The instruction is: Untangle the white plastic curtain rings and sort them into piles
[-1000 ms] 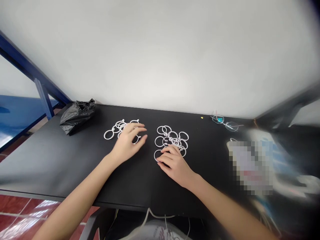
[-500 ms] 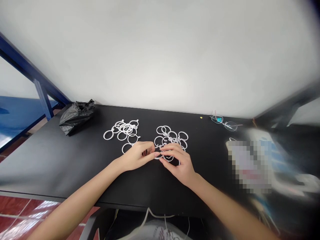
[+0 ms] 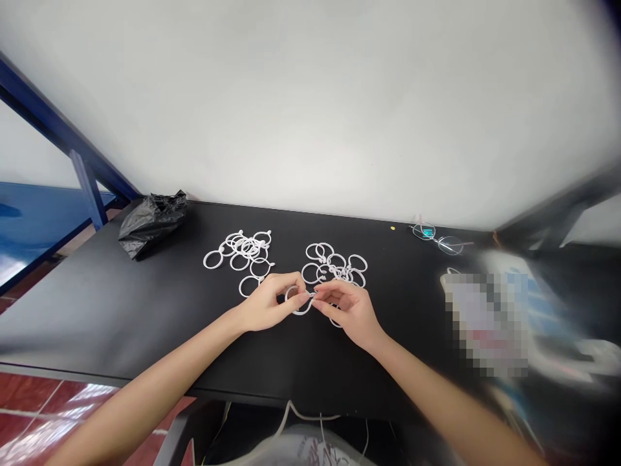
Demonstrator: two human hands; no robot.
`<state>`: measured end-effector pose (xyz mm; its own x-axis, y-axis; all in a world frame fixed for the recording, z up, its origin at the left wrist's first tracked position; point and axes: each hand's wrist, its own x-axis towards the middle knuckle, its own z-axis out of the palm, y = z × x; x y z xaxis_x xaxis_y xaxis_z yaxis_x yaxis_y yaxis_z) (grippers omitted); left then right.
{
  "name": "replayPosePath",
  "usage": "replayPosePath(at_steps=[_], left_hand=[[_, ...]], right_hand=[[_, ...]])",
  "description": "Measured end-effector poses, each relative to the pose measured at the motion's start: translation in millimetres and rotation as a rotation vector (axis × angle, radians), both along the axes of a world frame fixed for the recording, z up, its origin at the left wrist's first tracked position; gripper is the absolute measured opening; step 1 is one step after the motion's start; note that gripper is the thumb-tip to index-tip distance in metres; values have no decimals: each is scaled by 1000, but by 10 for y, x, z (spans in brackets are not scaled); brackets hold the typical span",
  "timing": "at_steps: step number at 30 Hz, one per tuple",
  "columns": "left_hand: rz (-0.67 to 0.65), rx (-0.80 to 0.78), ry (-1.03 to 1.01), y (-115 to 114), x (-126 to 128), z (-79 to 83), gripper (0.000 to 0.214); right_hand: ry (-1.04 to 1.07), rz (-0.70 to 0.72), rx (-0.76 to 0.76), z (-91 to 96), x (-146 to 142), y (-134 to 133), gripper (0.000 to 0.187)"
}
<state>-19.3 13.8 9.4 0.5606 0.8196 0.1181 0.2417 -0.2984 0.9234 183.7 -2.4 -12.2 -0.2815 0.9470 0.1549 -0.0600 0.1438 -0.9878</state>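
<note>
A white curtain ring (image 3: 299, 313) is held between my two hands just above the table. My left hand (image 3: 272, 301) is closed, thumb and forefinger pinching the ring's side near its small end. From the right, the thumb and fingertips of my right hand (image 3: 353, 312) pinch the same ring where its ends meet. Whether that joint is fastened is too small to tell. Left of my hands lies a pile of white curtain rings (image 3: 239, 261), most with little round knobs. Another group of rings (image 3: 310, 273) lies just beyond my right hand, which partly covers one.
The black table (image 3: 160, 310) runs along a white wall. A crumpled black plastic bag (image 3: 152, 223) sits at the back left. Eyeglasses (image 3: 436, 239) lie at the back right, near a blurred plastic package (image 3: 524, 298). A chair arm (image 3: 182, 430) stands below the front edge.
The ring between my hands has come up from the right group and now shows clear of the others. My right fingers have drawn together at its joint.
</note>
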Motion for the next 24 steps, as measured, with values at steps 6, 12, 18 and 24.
replayPosePath(at_steps=[6, 12, 18, 24], left_hand=[[-24, -35, -99, -28, 40, -24, 27], [18, 81, -4, -70, 62, -136, 18], [22, 124, 98, -57, 29, -154, 24], [276, 568, 395, 235, -288, -91, 32]], right_hand=[[-103, -51, 186, -15, -14, -44, 5], [-150, -117, 387, -18, -22, -65, 6], [-157, -136, 399, 2, -36, -61, 7], [-144, -164, 236, 10, 12, -49, 30]])
